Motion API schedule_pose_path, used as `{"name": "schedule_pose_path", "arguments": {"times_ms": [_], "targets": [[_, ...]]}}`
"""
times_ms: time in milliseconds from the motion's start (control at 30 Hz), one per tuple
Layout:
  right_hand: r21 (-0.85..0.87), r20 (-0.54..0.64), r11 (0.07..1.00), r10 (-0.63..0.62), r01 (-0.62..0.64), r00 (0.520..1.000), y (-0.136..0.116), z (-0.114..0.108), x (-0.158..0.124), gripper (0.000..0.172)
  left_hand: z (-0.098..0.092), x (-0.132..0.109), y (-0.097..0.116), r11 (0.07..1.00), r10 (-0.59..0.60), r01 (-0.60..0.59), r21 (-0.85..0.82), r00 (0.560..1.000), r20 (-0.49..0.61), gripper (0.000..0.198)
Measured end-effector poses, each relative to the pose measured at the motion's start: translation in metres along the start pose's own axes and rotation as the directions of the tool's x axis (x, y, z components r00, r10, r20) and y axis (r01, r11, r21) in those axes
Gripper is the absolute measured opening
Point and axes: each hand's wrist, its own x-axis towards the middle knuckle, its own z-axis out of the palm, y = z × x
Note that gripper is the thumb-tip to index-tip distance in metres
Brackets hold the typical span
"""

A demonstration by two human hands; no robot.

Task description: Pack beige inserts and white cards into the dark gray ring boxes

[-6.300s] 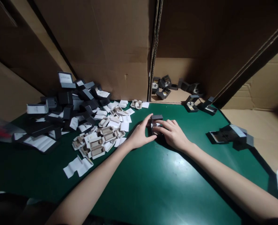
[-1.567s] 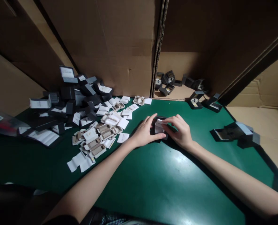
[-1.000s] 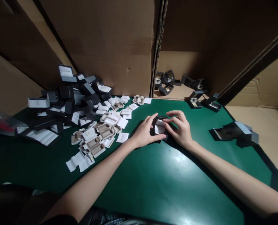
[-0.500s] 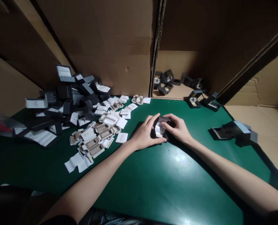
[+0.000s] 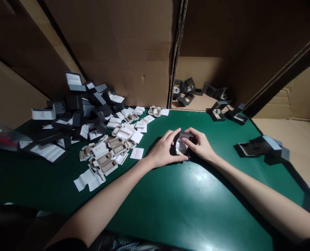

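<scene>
Between my two hands, over the middle of the green table (image 5: 186,209), is a small black hinged box (image 5: 185,134) with its lid up. White lining (image 5: 181,147) shows inside it. My left hand (image 5: 165,149) grips the box from the left, thumb along the near edge and fingers at the upper side. From the right, my right hand (image 5: 199,143) holds it, with the thumb at the opening and the fingers behind the lid. A small white printed card (image 5: 137,153) lies just left of my left hand, beside a heap of white card inserts (image 5: 118,145).
A pile of open black boxes (image 5: 74,103) fills the back left. More black boxes (image 5: 187,99) sit in a cardboard compartment (image 5: 200,68) at the back. Several others stand at the right, including a long open one (image 5: 249,150). Tall cardboard walls (image 5: 134,52) border the table.
Both hands keep hold of the black box, with only slight finger movement. The whole view has shifted a little, so things appear slightly further right.
</scene>
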Motion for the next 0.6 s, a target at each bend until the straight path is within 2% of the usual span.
{"name": "schedule_pose_path", "arguments": {"times_ms": [100,167,300,400,500,600], "targets": [[0.015,-0.004,1.0,-0.002,0.003,1.0,0.0,0.001,-0.001,0.017,0.0,0.0,0.0,1.0,-0.001,0.0,-0.025,1.0,-0.02,0.092],[0.017,-0.051,1.0,0.004,-0.003,0.999,0.002,0.001,-0.001,0.014,0.0,0.001,-0.001,0.999,0.012,-0.014,-0.039,0.999,-0.048,0.081],[0.003,-0.186,1.0,-0.019,0.02,0.982,0.007,0.002,0.0,0.012,-0.003,0.003,-0.009,0.999,0.024,-0.018,0.031,0.975,-0.223,0.053],[0.011,-0.234,1.0,-0.007,0.01,0.972,0.008,0.003,0.001,0.012,-0.009,0.005,-0.02,0.979,0.004,0.066,0.194,0.939,-0.343,0.043],[0.032,-0.201,0.999,-0.019,0.026,0.979,0.008,0.003,0.002,0.01,-0.016,0.007,-0.03,0.903,-0.041,0.179,0.39,0.94,-0.338,0.045],[0.033,-0.149,0.999,-0.036,0.041,0.988,0.006,0.003,0.001,0.008,-0.02,0.008,-0.036,0.804,-0.134,0.301,0.513,0.932,-0.338,0.058]]}}
